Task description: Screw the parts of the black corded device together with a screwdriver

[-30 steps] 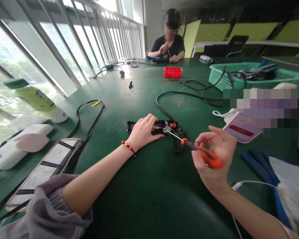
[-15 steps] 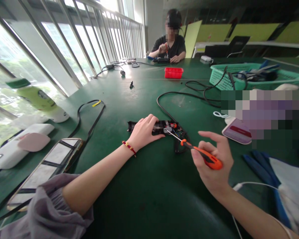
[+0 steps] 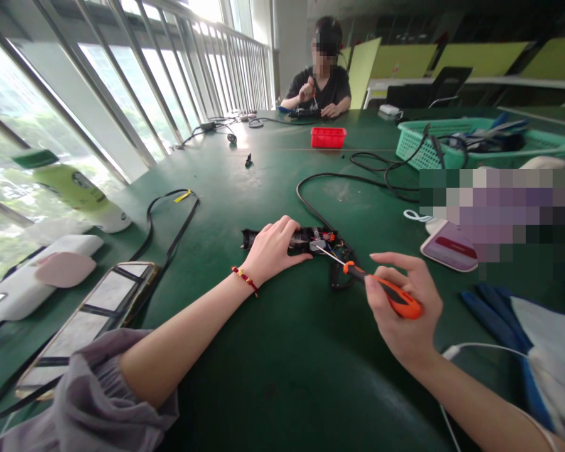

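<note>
A black pistol-shaped electric tool (image 3: 327,242) lies on its side on the green table, its casing open. Red, blue and other wires and a small grey part show inside; its exact kind is unclear. My left hand (image 3: 279,245) is closed over its barrel, pressing it against the table, and hides much of that section. In my right hand (image 3: 407,301) is an orange-and-black screwdriver (image 3: 400,300), its handle between thumb and fingers with the index finger lifted off. The screwdriver's tip meets the tool's innards near the grey part, just right of my left thumb.
A black cord (image 3: 306,185) curves from the tool toward a green basket (image 3: 419,147). Farther back are a red box (image 3: 328,137) and a person (image 3: 322,81) working with a tool. Phones, a bottle (image 3: 75,191) and a strap lie left; gloves (image 3: 508,320) and a phone (image 3: 449,248) right.
My right hand and the screwdriver handle have shifted very slightly right, with the fingers a little changed on the handle. My left hand and the tool stay in place.
</note>
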`<state>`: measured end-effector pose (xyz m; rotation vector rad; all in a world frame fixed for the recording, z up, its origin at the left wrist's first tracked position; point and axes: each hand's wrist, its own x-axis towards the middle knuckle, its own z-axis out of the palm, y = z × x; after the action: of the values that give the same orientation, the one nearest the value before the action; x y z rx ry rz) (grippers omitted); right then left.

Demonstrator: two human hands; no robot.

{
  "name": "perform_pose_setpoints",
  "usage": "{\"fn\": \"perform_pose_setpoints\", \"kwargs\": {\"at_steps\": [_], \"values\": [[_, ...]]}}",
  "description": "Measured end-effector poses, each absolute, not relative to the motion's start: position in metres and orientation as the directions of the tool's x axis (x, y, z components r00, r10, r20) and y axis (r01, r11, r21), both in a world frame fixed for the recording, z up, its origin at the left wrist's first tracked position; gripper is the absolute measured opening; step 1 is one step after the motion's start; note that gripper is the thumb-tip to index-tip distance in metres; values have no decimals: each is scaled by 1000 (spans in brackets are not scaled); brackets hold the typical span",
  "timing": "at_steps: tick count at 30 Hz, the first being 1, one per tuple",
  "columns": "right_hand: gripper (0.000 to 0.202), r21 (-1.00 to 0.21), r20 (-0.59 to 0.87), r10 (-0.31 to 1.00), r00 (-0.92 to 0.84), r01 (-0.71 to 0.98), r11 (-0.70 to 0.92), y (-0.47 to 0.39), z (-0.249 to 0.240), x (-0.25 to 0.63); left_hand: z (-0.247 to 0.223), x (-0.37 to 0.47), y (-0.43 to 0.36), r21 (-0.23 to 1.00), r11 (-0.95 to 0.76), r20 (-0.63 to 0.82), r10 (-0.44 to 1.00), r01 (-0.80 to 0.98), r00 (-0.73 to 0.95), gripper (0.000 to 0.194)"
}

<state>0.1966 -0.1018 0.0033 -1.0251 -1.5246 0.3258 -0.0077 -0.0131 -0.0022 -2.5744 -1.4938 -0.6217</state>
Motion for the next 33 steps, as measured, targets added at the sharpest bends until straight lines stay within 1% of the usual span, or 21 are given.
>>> {"fn": "perform_pose_setpoints", "kwargs": {"at_steps": [3, 5, 7, 9, 10, 11, 12, 14, 16, 18, 20, 22, 23, 24, 26, 28, 29, 30, 33], "values": [[52, -672, 724, 674, 144, 362, 645, -98, 2, 196, -3, -8, -13, 116, -516, 398, 807, 849, 436, 45], [56, -679, 718, 681, 142, 357, 641, -97, 2, 197, -4, -9, -12, 120, -518, 402, 806, 847, 435, 44], [46, -713, 669, 734, 114, 379, 591, -98, 2, 199, -4, -9, -12, 118, -518, 405, 804, 847, 435, 44], [27, -719, 638, 764, 97, 431, 545, -101, 3, 199, -4, -9, -12, 112, -518, 403, 804, 848, 438, 45], [22, -715, 637, 765, 98, 446, 538, -101, 3, 198, -4, -9, -12, 110, -517, 402, 804, 849, 438, 45], [23, -709, 649, 754, 105, 444, 548, -102, 3, 198, -4, -9, -12, 110, -516, 402, 805, 849, 437, 45], [29, -702, 668, 734, 117, 426, 571, -101, 2, 197, -4, -9, -12, 110, -516, 402, 805, 849, 437, 45], [49, -685, 709, 692, 138, 369, 628, -99, 2, 196, -4, -9, -12, 113, -515, 402, 806, 850, 435, 44], [60, -669, 728, 670, 143, 361, 650, -98, 2, 197, -4, -9, -12, 116, -517, 403, 805, 848, 436, 45], [54, -675, 703, 702, 115, 417, 608, -99, 2, 198, -4, -9, -12, 119, -518, 404, 805, 847, 436, 45], [36, -686, 659, 748, 82, 475, 552, -100, 3, 199, -4, -9, -12, 121, -519, 404, 804, 846, 436, 45], [21, -704, 632, 770, 92, 484, 520, -101, 3, 199, -4, -9, -12, 121, -519, 405, 804, 846, 435, 45], [22, -711, 638, 762, 113, 465, 527, -100, 2, 199, -4, -9, -12, 120, -519, 406, 804, 847, 435, 45], [28, -712, 656, 743, 135, 437, 549, -99, 2, 198, -4, -9, -12, 119, -519, 407, 803, 847, 435, 45], [48, -698, 697, 696, 170, 379, 607, -96, 2, 198, -4, -9, -12, 115, -519, 408, 802, 847, 436, 45], [60, -693, 710, 683, 174, 344, 633, -95, 2, 198, -4, -9, -11, 113, -521, 409, 800, 846, 439, 45], [60, -706, 695, 700, 165, 341, 621, -95, 3, 198, -4, -9, -11, 113, -523, 410, 799, 845, 440, 45], [56, -725, 669, 728, 147, 343, 597, -96, 3, 198, -4, -9, -11, 117, -524, 409, 800, 844, 439, 45], [32, -748, 612, 786, 87, 388, 539, -99, 5, 197, -4, -9, -11, 132, -528, 407, 801, 839, 440, 45]]}}
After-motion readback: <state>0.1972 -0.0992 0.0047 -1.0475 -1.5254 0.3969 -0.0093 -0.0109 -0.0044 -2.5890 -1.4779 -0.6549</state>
